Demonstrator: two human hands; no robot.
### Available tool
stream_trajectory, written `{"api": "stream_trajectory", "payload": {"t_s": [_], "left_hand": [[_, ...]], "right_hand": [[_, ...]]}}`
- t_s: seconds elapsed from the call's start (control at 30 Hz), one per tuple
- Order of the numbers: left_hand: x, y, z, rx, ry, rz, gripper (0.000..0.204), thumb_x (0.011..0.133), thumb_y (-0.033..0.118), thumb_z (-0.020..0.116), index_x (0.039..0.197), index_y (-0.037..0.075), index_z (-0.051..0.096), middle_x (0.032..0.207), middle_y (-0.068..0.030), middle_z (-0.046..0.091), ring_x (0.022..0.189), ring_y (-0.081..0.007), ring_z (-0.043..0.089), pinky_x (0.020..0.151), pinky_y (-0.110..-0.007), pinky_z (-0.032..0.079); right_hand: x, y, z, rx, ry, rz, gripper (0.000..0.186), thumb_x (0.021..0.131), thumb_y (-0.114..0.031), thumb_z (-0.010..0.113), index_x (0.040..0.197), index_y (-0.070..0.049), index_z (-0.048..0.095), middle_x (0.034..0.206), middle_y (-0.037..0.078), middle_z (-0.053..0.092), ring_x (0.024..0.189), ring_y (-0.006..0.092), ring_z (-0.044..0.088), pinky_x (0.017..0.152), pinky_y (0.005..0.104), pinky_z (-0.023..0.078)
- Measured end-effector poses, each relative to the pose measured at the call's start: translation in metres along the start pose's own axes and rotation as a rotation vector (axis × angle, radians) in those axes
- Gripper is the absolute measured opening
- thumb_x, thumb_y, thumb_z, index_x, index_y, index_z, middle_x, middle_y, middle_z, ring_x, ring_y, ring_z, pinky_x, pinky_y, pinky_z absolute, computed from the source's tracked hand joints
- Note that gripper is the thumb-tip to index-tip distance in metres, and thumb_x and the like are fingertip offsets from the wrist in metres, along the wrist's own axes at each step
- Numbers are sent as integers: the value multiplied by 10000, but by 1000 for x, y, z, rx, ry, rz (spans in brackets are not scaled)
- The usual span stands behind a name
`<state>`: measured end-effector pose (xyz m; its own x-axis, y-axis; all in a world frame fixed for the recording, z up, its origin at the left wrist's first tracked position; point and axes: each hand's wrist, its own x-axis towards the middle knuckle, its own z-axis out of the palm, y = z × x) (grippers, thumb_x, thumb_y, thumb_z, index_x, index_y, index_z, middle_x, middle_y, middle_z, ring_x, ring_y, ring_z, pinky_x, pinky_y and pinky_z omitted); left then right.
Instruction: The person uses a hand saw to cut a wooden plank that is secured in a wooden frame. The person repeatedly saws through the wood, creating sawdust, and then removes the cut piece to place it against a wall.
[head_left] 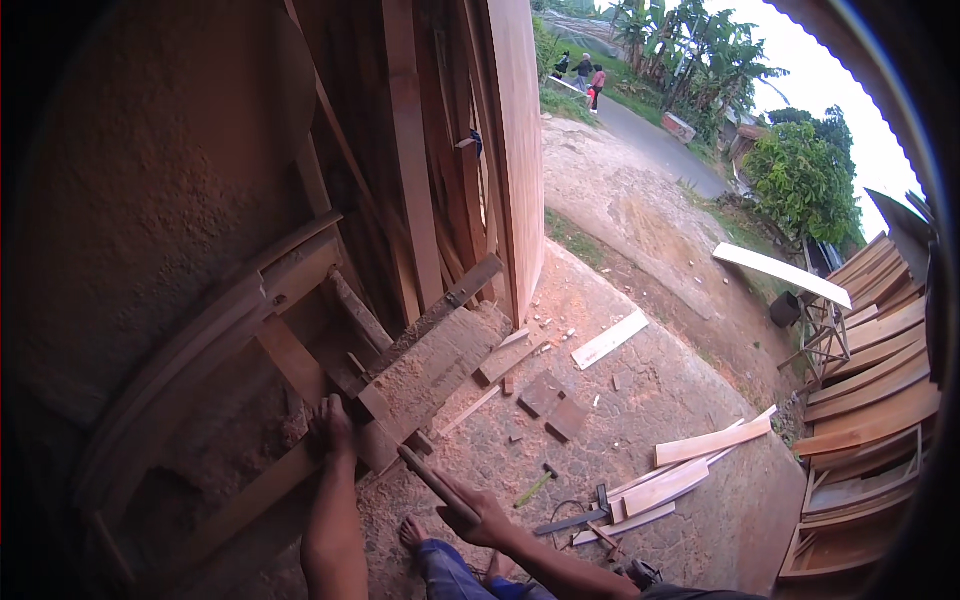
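Observation:
My left hand (333,432) is closed, low at the left, where a pale rail (265,492) of a wooden frame meets the end of a dusty wooden bench (430,375). Its fingers appear wrapped over the rail, partly hidden from view. In my right hand (482,520) lies a long, narrow, brownish strip (430,480), gripped near its lower end. The strip slants up and leftward, its tip close to the bench's near corner. A short pale crosspiece (292,358) joins the frame just beyond my left hand.
Tall boards (410,150) lean at the back. A hammer (537,485) with a yellow-green handle, a handsaw (570,522) and several pale planks (660,490) lie on the concrete floor to the right. Wood offcuts (553,405) sit beyond the bench. People (597,85) are on the distant road.

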<state>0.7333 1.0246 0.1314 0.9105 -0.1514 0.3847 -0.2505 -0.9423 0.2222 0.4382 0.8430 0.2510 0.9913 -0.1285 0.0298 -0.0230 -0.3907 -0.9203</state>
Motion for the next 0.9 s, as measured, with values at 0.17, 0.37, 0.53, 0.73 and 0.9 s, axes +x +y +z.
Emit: {"api": "stream_trajectory", "payload": {"t_s": [0.17, 0.37, 0.53, 0.73, 0.9], "left_hand": [[-14, 41, -16, -22, -37, -65, 289, 985, 359, 525, 847, 114, 594, 928, -113, 642, 951, -349, 624, 765, -532, 503], [-11, 26, 0, 35, -35, -16, 127, 903, 249, 591, 953, 132, 596, 1010, -97, 642, 1005, -326, 619, 825, -509, 495], [-6, 9, -12, 69, -93, -84, 151, 924, 264, 572, 968, 122, 597, 1015, -98, 648, 1013, -332, 623, 826, -514, 497], [-12, 42, -27, 38, -95, -67, 231, 1010, 303, 487, 946, 114, 604, 972, -113, 662, 974, -342, 639, 771, -520, 516], [-11, 29, 8, 40, -46, -14, 208, 1001, 287, 489, 930, 123, 596, 964, -105, 655, 984, -336, 640, 778, -500, 520]], "right_hand": [[-129, 4, -44, -39, 16, 49, 664, 877, -166, 723, 1487, -101, 469, 965, 166, 721, 757, 243, 735, 698, 311, 557], [48, -3, 7, -30, 67, -39, 665, 867, -194, 683, 1491, -185, 452, 908, 237, 680, 732, 411, 679, 669, 441, 546], [2, -2, 4, 25, 90, -161, 647, 861, -184, 691, 1472, -137, 481, 1082, 237, 686, 782, 387, 699, 717, 399, 563], [-125, -15, -52, -10, 6, 92, 645, 875, -193, 725, 1474, -131, 496, 923, 163, 698, 684, 239, 686, 657, 335, 541], [15, -2, -12, -44, 76, -73, 641, 875, -219, 694, 1472, -132, 477, 916, 218, 672, 750, 416, 667, 674, 449, 534]]}}
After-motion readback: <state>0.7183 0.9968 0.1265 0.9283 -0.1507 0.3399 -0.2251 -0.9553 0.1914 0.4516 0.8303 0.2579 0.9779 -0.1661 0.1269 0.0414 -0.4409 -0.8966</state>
